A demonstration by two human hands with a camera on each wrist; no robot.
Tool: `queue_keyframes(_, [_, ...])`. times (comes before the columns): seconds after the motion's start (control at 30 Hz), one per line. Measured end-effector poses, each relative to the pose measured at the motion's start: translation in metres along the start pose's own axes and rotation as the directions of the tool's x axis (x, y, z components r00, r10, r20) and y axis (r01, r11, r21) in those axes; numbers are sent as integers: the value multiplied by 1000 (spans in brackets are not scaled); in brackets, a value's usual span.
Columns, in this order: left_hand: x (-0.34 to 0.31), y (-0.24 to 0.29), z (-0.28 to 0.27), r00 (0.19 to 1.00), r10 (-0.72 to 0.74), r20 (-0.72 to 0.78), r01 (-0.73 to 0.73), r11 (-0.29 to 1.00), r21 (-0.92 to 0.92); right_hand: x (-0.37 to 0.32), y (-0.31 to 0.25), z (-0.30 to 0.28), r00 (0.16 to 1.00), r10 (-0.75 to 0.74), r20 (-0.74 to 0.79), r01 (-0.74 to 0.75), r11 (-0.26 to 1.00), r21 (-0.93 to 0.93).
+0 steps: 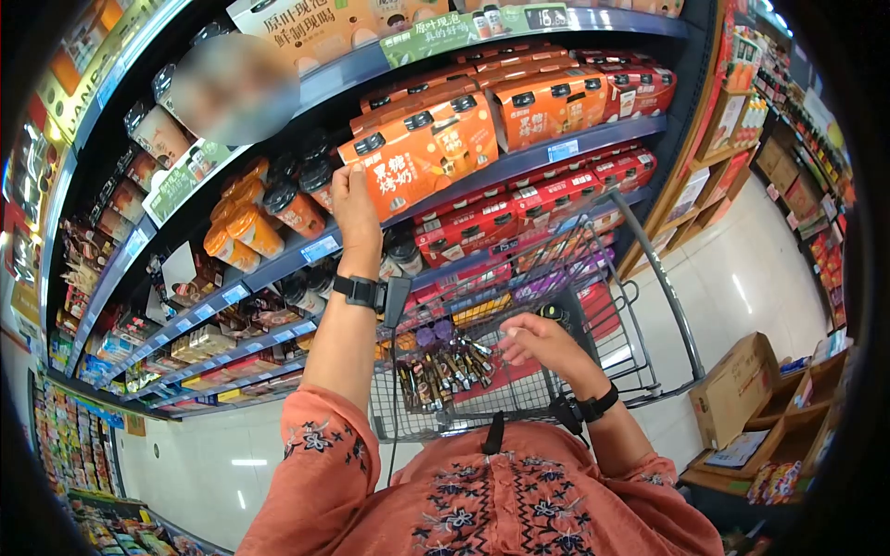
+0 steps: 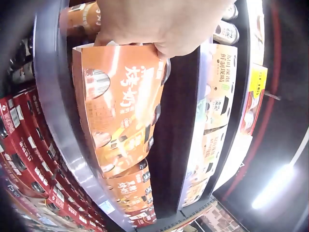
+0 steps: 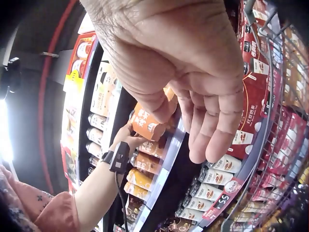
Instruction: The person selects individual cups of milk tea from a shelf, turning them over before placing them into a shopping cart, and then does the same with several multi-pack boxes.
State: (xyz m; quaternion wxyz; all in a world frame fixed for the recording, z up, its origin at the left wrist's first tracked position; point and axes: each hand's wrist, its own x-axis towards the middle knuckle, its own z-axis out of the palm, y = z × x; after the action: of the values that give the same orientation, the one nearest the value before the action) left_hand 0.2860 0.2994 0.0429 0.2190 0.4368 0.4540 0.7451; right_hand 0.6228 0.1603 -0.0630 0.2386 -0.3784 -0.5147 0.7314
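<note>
An orange multi-pack carton of black-lidded cups [image 1: 431,153] stands tilted at the front of a shelf in the head view. My left hand [image 1: 356,208] grips its left end, thumb on the printed front. In the left wrist view that hand [image 2: 149,24] covers the near end of the carton [image 2: 120,101]. My right hand [image 1: 547,350] holds nothing and hovers over the shopping cart [image 1: 464,422]; in the right wrist view its fingers [image 3: 212,116] are extended and relaxed.
More orange packs [image 1: 549,107] stand right of the carton, with red packs [image 1: 468,232] on the shelf below. Loose orange cups [image 1: 255,232] are at the left. Dark-and-gold packaged items [image 1: 445,375] lie in the cart. A cardboard box [image 1: 737,389] stands at the right.
</note>
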Motion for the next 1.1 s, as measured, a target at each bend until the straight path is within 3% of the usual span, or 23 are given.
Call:
queue_keyframes(0.03, [0,1,1,1000,-19,2,19,1000,-22,1,0,0,1000,5,-1,-5,1000,-5])
queue_keyframes(0.13, [-5,2,-1,996,89,-17,-82,966,245,2,-5,4,1000,19,10,-19,1000,5])
queue_keyframes(0.27, [-13,4,-7,999,8,40,-18,963,268,13,-13,10,999,-41,21,39,995,90])
queue_keyframes(0.4, [-20,-3,-15,998,-44,49,35,986,165,56,-29,9,987,-160,-32,163,951,263])
queue_keyframes(0.5, [-37,4,-11,997,47,55,-62,942,330,100,-68,11,973,-219,-75,231,899,373])
queue_keyframes(0.6, [-59,7,-10,999,-30,33,23,976,214,140,-96,19,968,-217,-128,252,844,474])
queue_keyframes(0.77, [-114,54,-8,980,113,161,-176,870,461,171,-89,28,925,-379,-37,298,658,691])
queue_keyframes(0.87, [-139,67,-13,962,89,260,-210,849,485,165,-73,36,919,-389,-62,301,592,748])
queue_keyframes(0.9, [-144,68,-18,959,23,283,-163,860,483,165,-68,35,912,-407,-56,301,569,765])
queue_keyframes(1.03, [-148,99,-32,863,-97,495,-194,841,505,154,-60,22,906,-417,-65,289,501,816])
queue_keyframes(1.1, [-135,105,-39,842,14,540,-310,830,463,140,-61,17,908,-412,-80,296,492,818])
